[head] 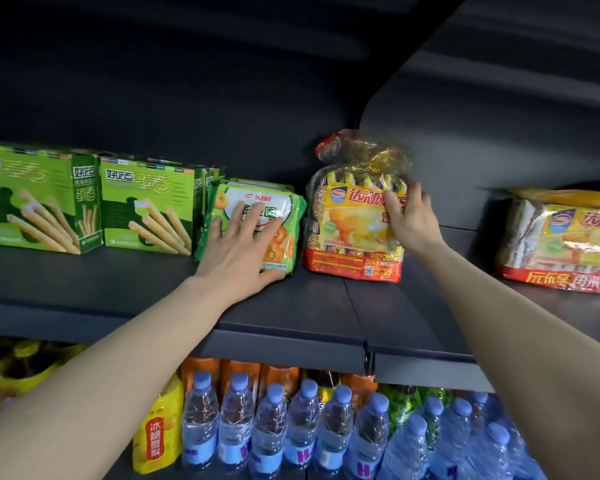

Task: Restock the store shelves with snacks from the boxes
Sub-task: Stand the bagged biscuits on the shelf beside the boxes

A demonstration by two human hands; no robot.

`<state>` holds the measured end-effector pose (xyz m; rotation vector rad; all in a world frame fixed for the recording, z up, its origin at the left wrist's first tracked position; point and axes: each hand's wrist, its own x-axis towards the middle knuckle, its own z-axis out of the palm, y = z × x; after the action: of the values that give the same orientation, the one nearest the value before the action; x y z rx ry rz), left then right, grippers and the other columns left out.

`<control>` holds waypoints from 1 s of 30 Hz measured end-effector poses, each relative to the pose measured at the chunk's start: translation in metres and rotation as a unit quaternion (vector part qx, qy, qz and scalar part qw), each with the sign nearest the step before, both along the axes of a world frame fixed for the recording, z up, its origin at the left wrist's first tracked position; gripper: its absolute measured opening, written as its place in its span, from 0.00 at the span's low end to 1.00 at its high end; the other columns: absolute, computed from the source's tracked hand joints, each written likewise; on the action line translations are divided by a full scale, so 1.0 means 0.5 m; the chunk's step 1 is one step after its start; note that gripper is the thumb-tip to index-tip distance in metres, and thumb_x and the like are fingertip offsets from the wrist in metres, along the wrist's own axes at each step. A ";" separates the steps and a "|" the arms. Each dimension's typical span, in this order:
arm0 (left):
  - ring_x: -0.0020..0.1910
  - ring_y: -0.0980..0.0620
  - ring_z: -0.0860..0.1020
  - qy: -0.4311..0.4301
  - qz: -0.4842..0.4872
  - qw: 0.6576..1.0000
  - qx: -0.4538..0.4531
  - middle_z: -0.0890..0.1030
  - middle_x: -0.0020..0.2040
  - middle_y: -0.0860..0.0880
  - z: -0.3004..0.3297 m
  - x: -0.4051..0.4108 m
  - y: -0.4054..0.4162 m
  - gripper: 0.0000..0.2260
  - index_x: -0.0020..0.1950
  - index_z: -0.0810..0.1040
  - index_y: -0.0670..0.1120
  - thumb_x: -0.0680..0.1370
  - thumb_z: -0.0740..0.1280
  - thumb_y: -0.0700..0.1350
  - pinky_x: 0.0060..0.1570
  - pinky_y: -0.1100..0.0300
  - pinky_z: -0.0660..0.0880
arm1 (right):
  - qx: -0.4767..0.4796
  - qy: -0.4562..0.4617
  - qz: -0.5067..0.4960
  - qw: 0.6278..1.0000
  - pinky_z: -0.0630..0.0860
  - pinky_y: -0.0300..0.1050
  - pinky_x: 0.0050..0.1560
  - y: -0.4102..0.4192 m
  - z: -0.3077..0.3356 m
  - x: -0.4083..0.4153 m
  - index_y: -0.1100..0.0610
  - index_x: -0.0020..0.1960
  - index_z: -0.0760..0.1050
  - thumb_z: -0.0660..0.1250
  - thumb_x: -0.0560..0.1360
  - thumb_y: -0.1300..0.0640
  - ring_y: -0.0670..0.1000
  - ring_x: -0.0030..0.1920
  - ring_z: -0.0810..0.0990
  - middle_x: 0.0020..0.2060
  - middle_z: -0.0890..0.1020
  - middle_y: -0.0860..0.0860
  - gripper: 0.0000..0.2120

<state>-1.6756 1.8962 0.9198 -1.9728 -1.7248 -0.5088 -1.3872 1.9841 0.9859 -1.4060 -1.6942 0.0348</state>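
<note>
On the dark shelf (291, 306), at about nine o'clock, two green egg-roll boxes (84, 202) are stood upright side by side, with thinner green boxes pressed against their right end. Just beside these, a green snack pack (274, 216) is leaned against them, tilted back. The left hand (238, 247) is laid flat on its front, the grip open, with fingers straight and spread and the thumb touching the pack's lower right corner. Toward one o'clock from that pack, near it but apart, a yellow-and-red cake bag (350, 237) is stood upright on the shelf, its twisted clear top pointing to twelve o'clock. The right hand (409, 216) is closed on the bag's upper right edge, the grip curled round the wrapper with the thumb on the front face. At three o'clock, well apart, a second cake bag (561, 244) is seen lying on the adjoining shelf section. Below, at six o'clock, capped water bottles (302, 431) are ranked on the lower shelf, with a yellow bottle (160, 431) at their left and orange bottles behind.
</note>
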 end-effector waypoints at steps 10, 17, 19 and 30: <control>0.79 0.39 0.51 -0.012 0.033 0.999 -0.020 0.51 0.80 0.43 0.019 0.037 -0.044 0.34 0.79 0.56 0.53 0.77 0.61 0.66 0.71 0.38 0.61 | 0.024 -0.105 -0.040 0.993 0.71 0.59 0.59 -0.076 0.013 0.054 0.51 0.77 0.58 0.55 0.81 0.38 0.63 0.65 0.72 0.67 0.70 0.59 0.29; 0.74 0.39 0.61 -0.033 0.052 0.998 0.003 0.61 0.76 0.43 0.039 0.128 -0.136 0.28 0.73 0.66 0.49 0.78 0.64 0.61 0.65 0.41 0.68 | 0.082 -0.239 -0.078 0.964 0.70 0.61 0.58 -0.205 0.004 0.136 0.54 0.76 0.61 0.55 0.83 0.43 0.65 0.63 0.70 0.66 0.71 0.60 0.26; 0.70 0.38 0.67 -0.051 0.049 0.997 0.026 0.67 0.73 0.42 0.040 0.172 -0.174 0.27 0.72 0.69 0.47 0.78 0.65 0.59 0.61 0.42 0.71 | 0.100 -0.271 -0.070 0.955 0.70 0.61 0.57 -0.256 -0.010 0.170 0.54 0.76 0.62 0.56 0.83 0.44 0.65 0.62 0.71 0.65 0.72 0.59 0.25; 0.57 0.38 0.74 -0.063 -0.141 0.982 0.112 0.75 0.63 0.43 -0.043 0.494 -0.359 0.19 0.64 0.75 0.46 0.75 0.69 0.52 0.54 0.45 0.71 | 0.099 -0.361 -0.138 0.917 0.72 0.59 0.49 -0.553 -0.187 0.467 0.56 0.69 0.71 0.56 0.79 0.45 0.65 0.54 0.75 0.58 0.75 0.60 0.23</control>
<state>-1.4284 1.7166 0.8982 -2.0644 -1.3901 -0.9035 -1.1535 1.7074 0.8926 -1.5897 -1.9730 -0.8906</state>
